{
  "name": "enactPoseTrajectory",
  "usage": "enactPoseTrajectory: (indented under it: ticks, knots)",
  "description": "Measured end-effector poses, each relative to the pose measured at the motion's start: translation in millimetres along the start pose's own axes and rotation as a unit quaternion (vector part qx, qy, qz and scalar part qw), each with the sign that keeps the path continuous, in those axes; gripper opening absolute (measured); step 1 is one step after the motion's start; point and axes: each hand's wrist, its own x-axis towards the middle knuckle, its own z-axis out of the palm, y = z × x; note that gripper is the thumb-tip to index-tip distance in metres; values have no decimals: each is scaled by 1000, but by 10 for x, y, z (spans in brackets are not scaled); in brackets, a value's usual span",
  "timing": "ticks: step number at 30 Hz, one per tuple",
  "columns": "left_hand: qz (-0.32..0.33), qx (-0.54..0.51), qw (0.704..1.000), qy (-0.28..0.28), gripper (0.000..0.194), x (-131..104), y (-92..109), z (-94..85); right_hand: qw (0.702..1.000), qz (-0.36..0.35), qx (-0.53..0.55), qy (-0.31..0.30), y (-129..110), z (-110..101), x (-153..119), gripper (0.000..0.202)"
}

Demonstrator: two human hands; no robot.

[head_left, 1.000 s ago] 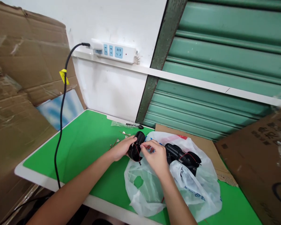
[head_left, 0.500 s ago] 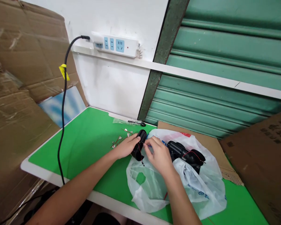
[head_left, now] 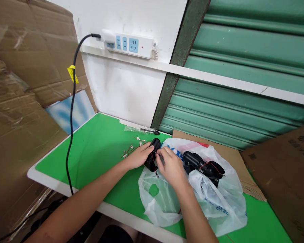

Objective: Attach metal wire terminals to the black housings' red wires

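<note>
My left hand (head_left: pixel 141 156) is closed around a black plastic housing (head_left: pixel 155 144) with a round, cup-like lower end, held above the table. Thin red and black wires hang from the housing. At its right side, the fingers of my right hand (head_left: pixel 169 162) are pinched together against it near the wire; whatever lies between those fingertips is too small to make out. More black housings (head_left: pixel 205 165) of the same sort, one with a red wire, rest on a white plastic bag (head_left: pixel 167 206) to the right. Several small wired parts (head_left: pixel 128 151) lie left of my left hand.
The green table top (head_left: pixel 91 148) has a white edge. Behind my hands lies a black tool in clear wrapping (head_left: pixel 149 131). A black cable (head_left: pixel 71 135) hangs at left from a wall power strip (head_left: pixel 131 45). Cardboard (head_left: pixel 281 158) stands on the right.
The whole view has shifted slightly, so things appear a little to the right. Both hands keep about the same hold at the black housing, which seems turned slightly.
</note>
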Motion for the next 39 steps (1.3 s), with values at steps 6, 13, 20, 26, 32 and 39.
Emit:
enactPoseTrajectory:
  ticks: [6,13,20,26,32,39]
  knots:
    - [6,24,1000,-12,41,-22,28,12,999,12,12,-27,1,-37,-3,13]
    - [34,60,998,-10,39,-71,85,49,999,-1,-29,-29,-27,-30,1,12]
    - [66,82,994,20,38,-81,92,91,990,-18,-141,-1,-118,19,4,12]
    - [47,64,996,38,38,-63,49,124,992,15,-123,19,-127,40,-8,13]
    - [53,63,996,32,38,-78,69,126,997,-15,-76,-12,-65,15,3,15]
    - [86,118,989,31,38,-74,60,75,994,-50,-94,-38,-60,29,23,14]
